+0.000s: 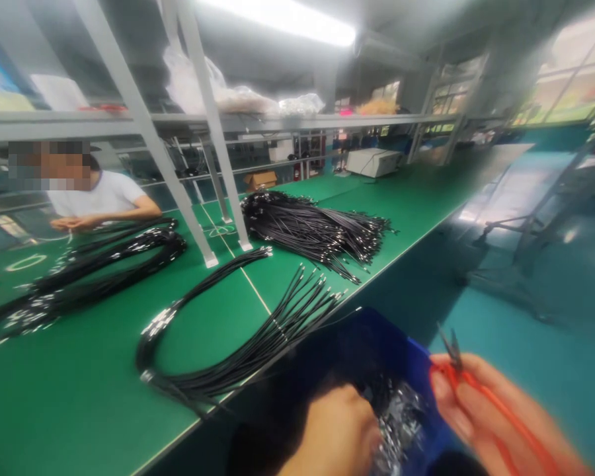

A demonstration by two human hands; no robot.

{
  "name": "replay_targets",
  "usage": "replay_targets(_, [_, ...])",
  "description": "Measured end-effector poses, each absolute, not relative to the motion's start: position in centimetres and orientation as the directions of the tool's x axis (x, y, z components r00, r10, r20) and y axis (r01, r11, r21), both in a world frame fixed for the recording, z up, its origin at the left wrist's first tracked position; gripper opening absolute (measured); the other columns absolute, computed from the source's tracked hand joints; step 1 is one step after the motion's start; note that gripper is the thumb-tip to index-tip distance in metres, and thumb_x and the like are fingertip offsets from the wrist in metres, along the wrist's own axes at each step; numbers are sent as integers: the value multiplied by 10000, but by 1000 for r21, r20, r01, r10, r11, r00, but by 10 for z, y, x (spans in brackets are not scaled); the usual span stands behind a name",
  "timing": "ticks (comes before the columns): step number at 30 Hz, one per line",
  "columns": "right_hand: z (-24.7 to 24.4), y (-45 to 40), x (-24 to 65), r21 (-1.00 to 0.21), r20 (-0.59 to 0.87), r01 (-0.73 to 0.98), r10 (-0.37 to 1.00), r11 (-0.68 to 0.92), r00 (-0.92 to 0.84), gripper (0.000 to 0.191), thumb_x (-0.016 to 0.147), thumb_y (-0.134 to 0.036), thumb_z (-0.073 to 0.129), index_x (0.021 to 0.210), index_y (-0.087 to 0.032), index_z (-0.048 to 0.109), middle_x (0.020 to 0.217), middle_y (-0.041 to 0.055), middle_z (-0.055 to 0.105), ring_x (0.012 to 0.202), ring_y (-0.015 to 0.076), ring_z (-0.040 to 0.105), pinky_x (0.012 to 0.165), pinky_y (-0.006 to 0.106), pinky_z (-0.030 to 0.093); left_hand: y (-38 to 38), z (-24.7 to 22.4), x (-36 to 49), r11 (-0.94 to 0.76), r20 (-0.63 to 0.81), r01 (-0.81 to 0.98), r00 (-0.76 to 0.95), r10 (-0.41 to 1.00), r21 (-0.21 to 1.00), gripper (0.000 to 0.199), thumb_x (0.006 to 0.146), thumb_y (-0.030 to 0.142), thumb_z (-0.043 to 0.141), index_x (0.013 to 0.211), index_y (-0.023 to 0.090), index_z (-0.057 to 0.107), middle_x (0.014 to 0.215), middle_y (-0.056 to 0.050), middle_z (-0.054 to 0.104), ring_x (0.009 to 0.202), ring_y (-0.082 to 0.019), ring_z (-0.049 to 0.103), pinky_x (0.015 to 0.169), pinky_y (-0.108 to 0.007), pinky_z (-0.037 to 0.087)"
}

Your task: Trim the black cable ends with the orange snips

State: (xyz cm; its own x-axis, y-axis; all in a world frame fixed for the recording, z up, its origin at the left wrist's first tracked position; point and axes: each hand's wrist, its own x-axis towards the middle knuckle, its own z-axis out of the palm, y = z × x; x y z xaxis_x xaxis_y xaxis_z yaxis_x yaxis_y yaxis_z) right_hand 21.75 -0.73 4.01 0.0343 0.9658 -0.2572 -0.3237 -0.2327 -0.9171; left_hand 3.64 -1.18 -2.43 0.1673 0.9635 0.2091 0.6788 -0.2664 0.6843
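My right hand (pixel 490 403) grips red-handled scissors (pixel 456 360), their dark pointed blades slightly apart and angled up. My left hand (pixel 340 423) is down over a blue bin (pixel 419 354), fingers curled and mostly hidden; I cannot make out what they hold. Beside it in the bin lies a heap of small shiny pieces (pixel 401 423), too blurred to name. Close by on the table edge, a bundle of black cables (pixel 228 380) curves in a loop, with silvery bands around it and its loose ends fanned out.
The green table (pixel 104 403) carries a large pile of black cables (pixel 307 228) and more coiled bundles (pixel 119 254) at left. White shelf posts (pixel 198 132) rise from it. A co-worker (pixel 99 188) sits across. A wheeled rack (pixel 520 244) stands on the right.
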Motion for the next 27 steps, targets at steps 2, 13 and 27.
replay_targets(2, [46,-7,214,-912,-222,-373,970,-171,96,279,626,-370,823,817,-227,680,660,11,638,529,139,476,518,272,428,3,-29,24,-174,87,810,152,985,560,181,750,39,607,706,196,685,792,-49,702,812,-245,659,713,-339,507])
replay_targets(13, [30,2,190,-887,-234,-442,955,-133,182,369,638,-323,805,920,-206,598,468,-87,502,436,90,413,445,209,328,57,-28,45,-18,-234,896,135,963,443,216,886,253,615,1077,153,629,1008,-60,681,904,-221,657,796,-413,528])
replay_targets(27, [34,-7,148,-789,-265,-607,942,-90,204,329,594,-243,799,866,-215,616,694,-21,686,533,101,560,539,214,458,-1,13,21,78,-92,64,249,964,995,354,770,465,641,685,123,663,567,7,544,445,-88,441,424,-180,344])
